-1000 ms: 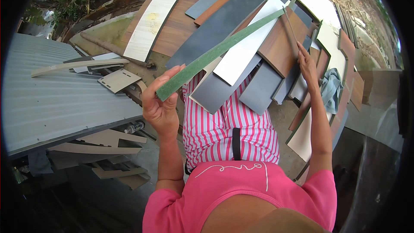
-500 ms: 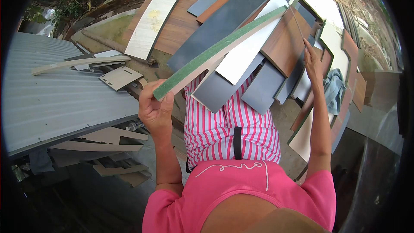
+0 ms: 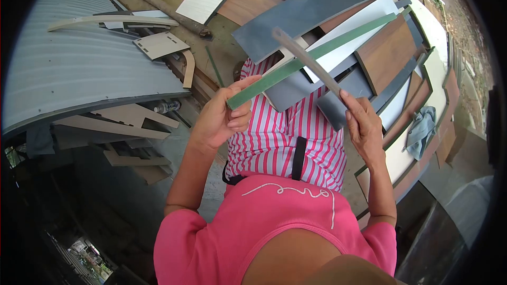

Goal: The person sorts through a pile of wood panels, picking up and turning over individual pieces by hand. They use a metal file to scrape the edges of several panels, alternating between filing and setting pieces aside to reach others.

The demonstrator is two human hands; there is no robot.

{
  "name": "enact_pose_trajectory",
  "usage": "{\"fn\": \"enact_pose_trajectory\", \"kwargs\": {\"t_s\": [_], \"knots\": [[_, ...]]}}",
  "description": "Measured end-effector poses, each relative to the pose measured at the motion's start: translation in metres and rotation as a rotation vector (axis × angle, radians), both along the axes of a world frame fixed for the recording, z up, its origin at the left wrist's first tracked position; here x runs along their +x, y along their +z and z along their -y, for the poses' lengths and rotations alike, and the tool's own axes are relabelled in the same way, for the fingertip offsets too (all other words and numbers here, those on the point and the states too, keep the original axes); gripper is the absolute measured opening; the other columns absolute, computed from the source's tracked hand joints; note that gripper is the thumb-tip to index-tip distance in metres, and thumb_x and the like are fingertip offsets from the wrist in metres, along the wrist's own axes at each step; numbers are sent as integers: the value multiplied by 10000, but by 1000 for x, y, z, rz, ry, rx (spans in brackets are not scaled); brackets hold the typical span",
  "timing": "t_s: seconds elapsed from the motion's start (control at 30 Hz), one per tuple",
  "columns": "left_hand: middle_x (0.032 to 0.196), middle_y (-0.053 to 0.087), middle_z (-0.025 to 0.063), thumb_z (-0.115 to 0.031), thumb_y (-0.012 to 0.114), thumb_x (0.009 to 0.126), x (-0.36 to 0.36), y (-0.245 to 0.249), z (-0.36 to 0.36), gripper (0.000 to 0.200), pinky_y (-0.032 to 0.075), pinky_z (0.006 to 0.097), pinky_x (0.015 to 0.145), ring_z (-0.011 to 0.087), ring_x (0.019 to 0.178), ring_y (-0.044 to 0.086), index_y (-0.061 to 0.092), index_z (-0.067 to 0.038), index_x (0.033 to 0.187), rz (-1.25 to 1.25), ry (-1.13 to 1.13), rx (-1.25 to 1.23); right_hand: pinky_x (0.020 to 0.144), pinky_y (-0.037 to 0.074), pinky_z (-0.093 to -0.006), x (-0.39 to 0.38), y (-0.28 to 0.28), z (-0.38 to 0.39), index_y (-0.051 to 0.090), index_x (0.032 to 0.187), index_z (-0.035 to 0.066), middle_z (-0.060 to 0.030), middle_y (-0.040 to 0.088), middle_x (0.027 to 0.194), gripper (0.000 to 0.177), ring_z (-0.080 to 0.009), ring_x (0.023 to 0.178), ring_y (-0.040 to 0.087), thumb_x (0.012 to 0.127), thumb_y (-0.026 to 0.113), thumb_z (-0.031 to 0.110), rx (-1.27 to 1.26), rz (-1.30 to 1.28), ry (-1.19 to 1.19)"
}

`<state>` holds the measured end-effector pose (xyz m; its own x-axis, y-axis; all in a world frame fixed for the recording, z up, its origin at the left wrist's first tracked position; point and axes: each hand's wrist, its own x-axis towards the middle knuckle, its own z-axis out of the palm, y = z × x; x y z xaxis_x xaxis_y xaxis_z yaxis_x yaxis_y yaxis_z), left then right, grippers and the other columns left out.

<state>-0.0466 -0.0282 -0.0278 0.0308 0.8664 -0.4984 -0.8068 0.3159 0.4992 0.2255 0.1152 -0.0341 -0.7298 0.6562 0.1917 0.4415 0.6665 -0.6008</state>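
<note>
My left hand grips the near end of a long, narrow board strip with a green edge facing up. The strip slants away to the upper right, across a white board and dark grey boards. In my right hand is a thin, flat, grey metal blade with a small hole at its rounded far tip. Thumb and fingers pinch its near end. The blade crosses over the green edge in this view, pointing to the upper left.
Dark grey boards and brown wood-look boards overlap around my knees. A grey-blue cloth lies on boards at the right. On the left is a corrugated metal sheet with offcuts on it; a bottle lies by its edge.
My right hand has come from the strip's far end toward me, bringing the blade across the strip's middle. The left end of the strip has shifted right and slightly nearer the lap.
</note>
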Motion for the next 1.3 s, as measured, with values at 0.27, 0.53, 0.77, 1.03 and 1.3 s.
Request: {"fn": "enact_pose_trajectory", "kwargs": {"t_s": [0.27, 0.53, 0.77, 1.03, 1.3], "knots": [[570, 353, -35, -181, 346, 911, 4, 2, 1, 463, 280, 191, 405, 51, 433, 315, 360, -13, 1342, 39, 62, -15, 444, 468, -299, -6, -2, 17, 503, 1277, 371, -52, 549, 759, 539, -169, 547, 547, 809, 634, 139, 176, 161, 274], [562, 354, -44, -185, 335, 897, 3, -6, 5, 480, 280, 190, 413, 47, 441, 320, 363, 4, 1338, 11, 51, -48, 696, 463, -384, 68, -45, -97, 493, 1307, 269, -141, 599, 855, 364, -266, 765, 603, 951, 460, 202, 108, 170, -468], [569, 344, -37, -187, 319, 910, 2, -8, 9, 453, 269, 196, 408, 55, 432, 307, 369, -65, 1343, 57, 50, -62, 751, 464, -369, 65, -32, -104, 496, 1308, 245, -143, 626, 949, 354, -263, 813, 609, 959, 444, 230, 98, 278, -406], [602, 427, -20, -236, 337, 935, 5, -10, 11, 446, 337, 216, 436, 75, 459, 393, 392, -33, 1328, -57, 12, -76, 654, 435, -338, 93, -43, -151, 494, 1316, 204, -97, 516, 719, 364, -171, 635, 482, 961, 431, 247, -14, 216, -705], [897, 608, 55, -164, 551, 904, 12, -31, 15, 385, 517, 238, 566, 108, 661, 587, 498, 7, 1245, -454, -150, -198, 483, 336, -209, 95, -36, -136, 484, 1330, 174, 24, 417, 654, 400, -43, 564, 377, 963, 432, 328, -370, -72, -674]]}}
